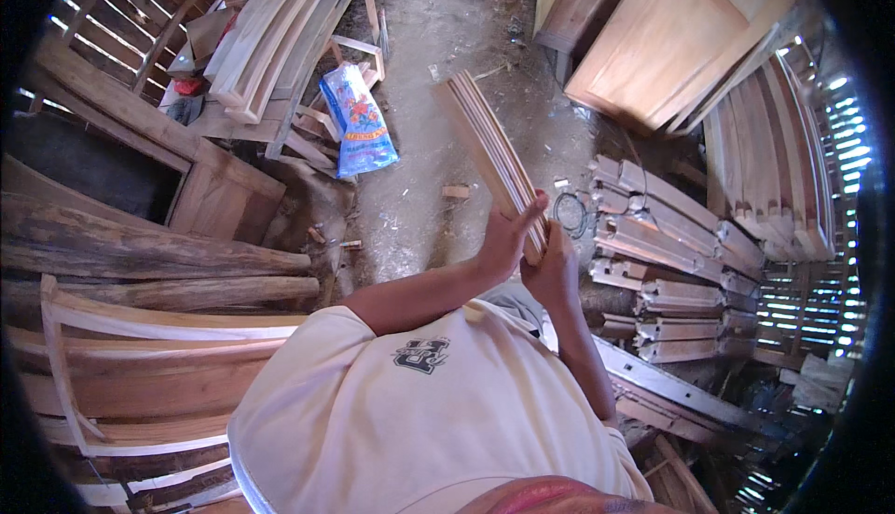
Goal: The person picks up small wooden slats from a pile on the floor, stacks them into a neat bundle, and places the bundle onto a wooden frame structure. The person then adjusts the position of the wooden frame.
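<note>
In front of my body a stack of thin, flat wooden slats (pixel 489 146) is held at a tilt, its far end up and to the left. My left hand (pixel 506 236) grips the stack near its lower end from the left side, thumb laid across the slats. Just below, my right hand (pixel 554 267) is closed round the bottom end from the right. The slats lie pressed together with their edges lined up. Part of their lower end is hidden by my fingers.
On the left stand a workbench (pixel 247 127) with wooden frames, a blue printed sack (pixel 359 123) and logs (pixel 149 251). To the right are stacked grooved timbers (pixel 662 234) and leaning wooden panels (pixel 671 39). A coil of wire (pixel 570 215) and a wood offcut (pixel 456 191) lie on the dirt floor.
</note>
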